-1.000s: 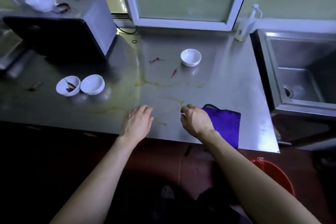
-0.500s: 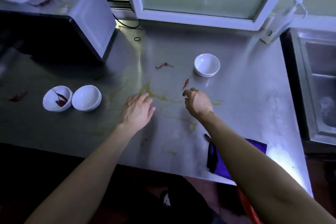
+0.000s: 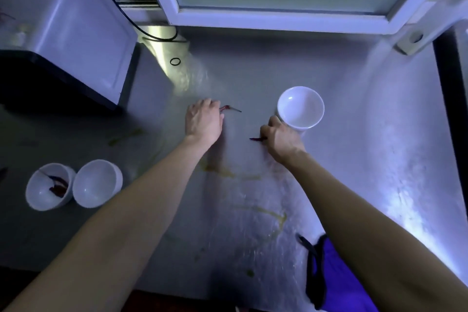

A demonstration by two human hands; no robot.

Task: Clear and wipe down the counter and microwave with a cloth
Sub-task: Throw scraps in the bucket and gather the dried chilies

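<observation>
My left hand [image 3: 203, 121] lies on the steel counter [image 3: 354, 134], its fingertips closed on one end of a dried red chilli [image 3: 231, 108]. My right hand [image 3: 282, 138] is curled into a pinch on a second red chilli [image 3: 255, 139], right beside an empty white bowl [image 3: 301, 107]. The purple cloth [image 3: 336, 273] lies at the counter's near edge under my right forearm, partly hidden. The microwave [image 3: 76, 33] stands at the back left. Yellow smears [image 3: 253, 177] streak the counter between my arms.
Two white bowls sit at the left, one holding chillies [image 3: 48, 186] and one empty [image 3: 97, 182]. A black rubber ring [image 3: 175, 61] lies near the microwave's cable. A soap dispenser [image 3: 415, 38] and the dark sink edge [image 3: 445, 83] are at the right, with the window frame behind.
Both hands have moved away from me across the counter: the left one onto the far chilli, the right one onto the chilli next to the bowl. My view has leaned forward.
</observation>
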